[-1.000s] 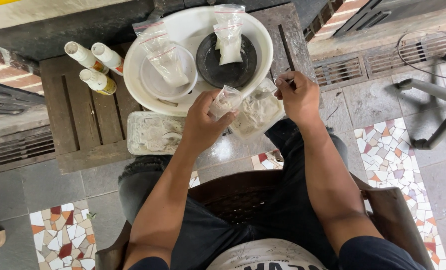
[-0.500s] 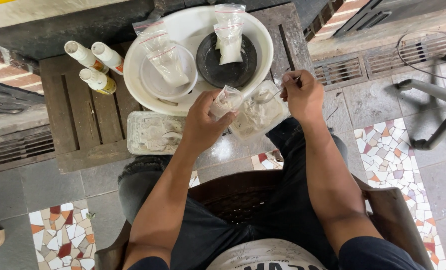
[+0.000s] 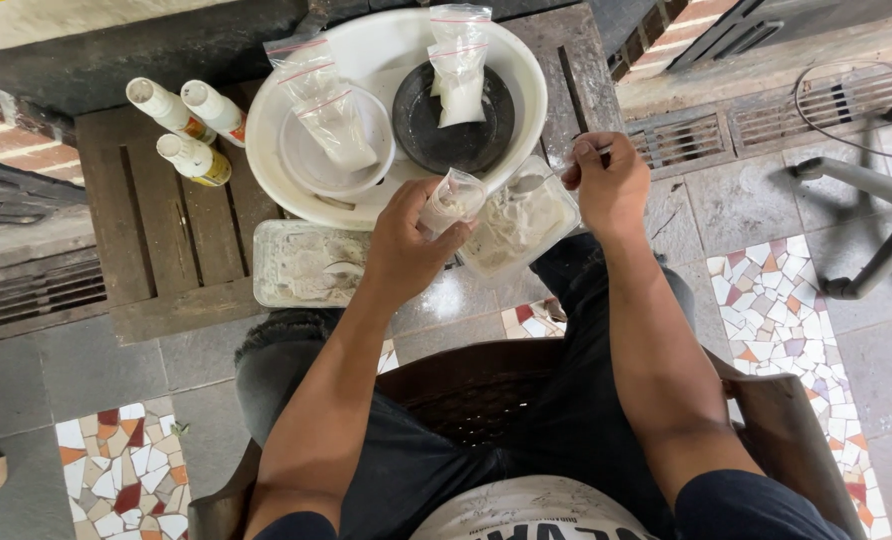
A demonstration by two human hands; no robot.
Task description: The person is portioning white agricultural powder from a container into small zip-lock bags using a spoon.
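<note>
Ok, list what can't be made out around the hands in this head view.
- Small plastic bag: its lower part is hidden by the left hand.
- Spoon: its handle end is covered by the right hand.
- White powder in the clear container: how deep it goes is hidden, seen only from above.
- Three bottles: labels too small to tell.
- Metal frame: cut off by the right edge.

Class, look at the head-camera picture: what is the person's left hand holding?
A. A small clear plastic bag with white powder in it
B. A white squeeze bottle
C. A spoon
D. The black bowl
A: the left hand grips a small clear bag with white powder in it, above the clear container, while the right hand holds the spoon.
</note>
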